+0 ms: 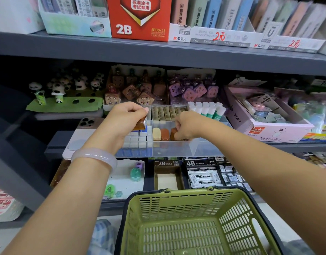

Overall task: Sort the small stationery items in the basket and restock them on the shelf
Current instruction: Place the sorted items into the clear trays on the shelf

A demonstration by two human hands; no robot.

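Over the clear tray [174,148], left hand [121,118] pinches a brown eraser [140,124]; right hand [186,126] grips another [174,134], which may topple neighbours.

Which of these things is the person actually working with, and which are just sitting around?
In use:
left hand, holding brown erasers
right hand, on a brown eraser in the clear tray
green basket, nothing visible inside

Just there:
phone
panda figures
glue sticks
red 2B box
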